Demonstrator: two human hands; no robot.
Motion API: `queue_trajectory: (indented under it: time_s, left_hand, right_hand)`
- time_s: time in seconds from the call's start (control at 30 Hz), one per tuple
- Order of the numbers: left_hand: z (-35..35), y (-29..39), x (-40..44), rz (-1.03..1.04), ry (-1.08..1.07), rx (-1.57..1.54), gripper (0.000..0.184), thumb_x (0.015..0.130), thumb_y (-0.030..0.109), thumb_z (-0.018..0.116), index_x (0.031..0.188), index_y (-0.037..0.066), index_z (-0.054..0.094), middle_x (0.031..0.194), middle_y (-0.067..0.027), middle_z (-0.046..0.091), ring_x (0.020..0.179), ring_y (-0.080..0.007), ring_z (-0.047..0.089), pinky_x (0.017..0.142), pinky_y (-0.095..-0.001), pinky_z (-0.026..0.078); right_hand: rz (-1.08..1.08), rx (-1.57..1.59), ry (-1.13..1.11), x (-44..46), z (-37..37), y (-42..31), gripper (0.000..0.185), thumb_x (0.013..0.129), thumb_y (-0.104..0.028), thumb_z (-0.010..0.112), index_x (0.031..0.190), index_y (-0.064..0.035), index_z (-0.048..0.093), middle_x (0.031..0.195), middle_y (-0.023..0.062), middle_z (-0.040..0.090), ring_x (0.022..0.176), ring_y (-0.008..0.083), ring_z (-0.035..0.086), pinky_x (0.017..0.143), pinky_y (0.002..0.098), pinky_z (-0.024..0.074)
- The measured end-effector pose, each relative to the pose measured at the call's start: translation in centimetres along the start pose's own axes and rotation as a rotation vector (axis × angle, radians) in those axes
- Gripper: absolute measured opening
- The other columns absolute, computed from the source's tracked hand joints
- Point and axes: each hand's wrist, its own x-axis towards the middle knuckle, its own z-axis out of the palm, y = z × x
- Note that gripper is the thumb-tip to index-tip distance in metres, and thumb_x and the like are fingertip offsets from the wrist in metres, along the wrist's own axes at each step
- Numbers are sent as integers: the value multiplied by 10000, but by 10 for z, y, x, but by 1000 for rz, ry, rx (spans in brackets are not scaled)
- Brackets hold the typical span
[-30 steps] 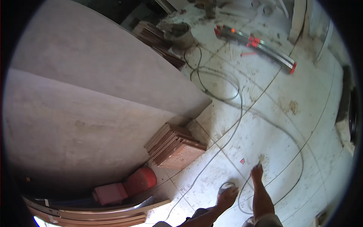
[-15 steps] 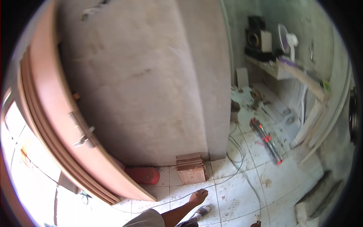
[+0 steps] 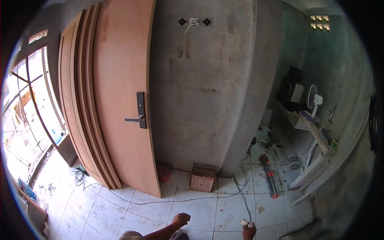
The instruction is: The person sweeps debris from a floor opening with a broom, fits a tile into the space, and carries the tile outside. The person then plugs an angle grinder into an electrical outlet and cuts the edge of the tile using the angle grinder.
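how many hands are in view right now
2: the left hand, curled over the tiled floor near the bottom middle, and the right hand, farther right at the bottom edge, holding a white piece beside the cable. No others show.

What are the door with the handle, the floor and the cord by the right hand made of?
Door: likely wood or veneer, smooth, matte, judging by its reddish-brown tone.
Floor: probably glazed ceramic tile; pale squares with dark joints.
Cord: perhaps rubber or plastic outside, dull grey, bending in smooth curves.
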Motion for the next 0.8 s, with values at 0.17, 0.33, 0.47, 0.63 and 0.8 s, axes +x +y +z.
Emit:
queue_trajectory:
  time_s: [0.17,0.33,0.47,0.63,0.8]
  left_hand:
    - [-20,62,-45,-57,-78,-47,561,889,512,564,1074,-10,651,964,-115,681,835,-199,645,733,-316,523]
    - [-53,85,-68,107,-204,-353,659,926,588,460,1243,18,553,1119,-124,633,1016,-234,600,897,-354,462]
    - [-107,85,-58,233,-212,-680,621,977,556,358,1285,35,494,1117,-123,613,1044,-227,576,910,-367,451]
    - [-194,118,-59,311,23,-534,554,994,515,364,1032,13,597,728,-25,563,612,-113,520,538,-255,420]
    - [-252,137,-72,285,213,-421,490,984,435,461,967,-18,648,532,27,420,448,-62,351,443,-233,311]
  right_hand:
    - [-189,420,86,-26,62,-116,325,688,-182,722,943,-21,604,729,114,627,674,236,617,639,350,492]
    - [-237,737,-411,-53,104,-258,412,818,-163,651,1170,-2,507,675,48,575,552,104,540,471,262,426]
    - [-402,759,-643,-91,72,-375,551,903,-318,531,1321,28,431,987,142,640,913,214,626,804,299,489]
    - [-1023,451,-407,-98,79,-450,567,882,-349,638,1274,37,503,1167,231,594,1082,359,583,962,376,436]
    - [-993,515,-255,-44,112,-458,443,840,-292,688,1154,10,608,1130,192,617,1034,343,599,926,386,457]
